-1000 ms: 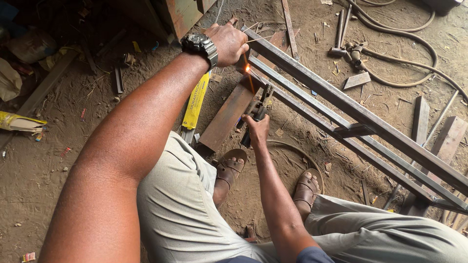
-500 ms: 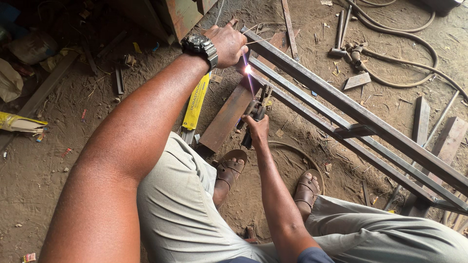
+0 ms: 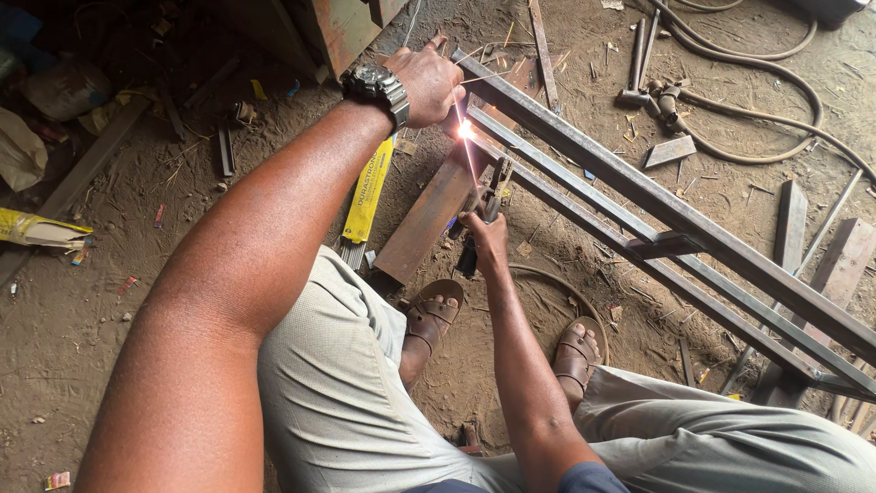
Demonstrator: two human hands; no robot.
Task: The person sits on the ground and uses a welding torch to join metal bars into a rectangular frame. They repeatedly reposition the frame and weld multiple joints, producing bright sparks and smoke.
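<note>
My left hand (image 3: 429, 80), with a black wristwatch (image 3: 376, 89) on the wrist, grips the near end of a long steel bar frame (image 3: 657, 210) that runs diagonally to the lower right. My right hand (image 3: 485, 239) holds a welding electrode holder (image 3: 482, 212); its thin rod (image 3: 469, 160) points up to a bright arc spark (image 3: 465, 130) at the frame's end, just below my left hand. A rusty flat steel plate (image 3: 427, 219) lies under the rod.
A yellow packet (image 3: 367, 194) lies by the plate on the dirt floor. Hoses and a hammer-like tool (image 3: 671, 96) lie at the top right, wood offcuts (image 3: 844, 260) at the right. My sandalled feet (image 3: 436, 310) rest below the frame. Scrap clutters the left.
The arc spark stays lit at the frame's end. My right hand has fed the rod slightly toward the joint. My left hand keeps its grip.
</note>
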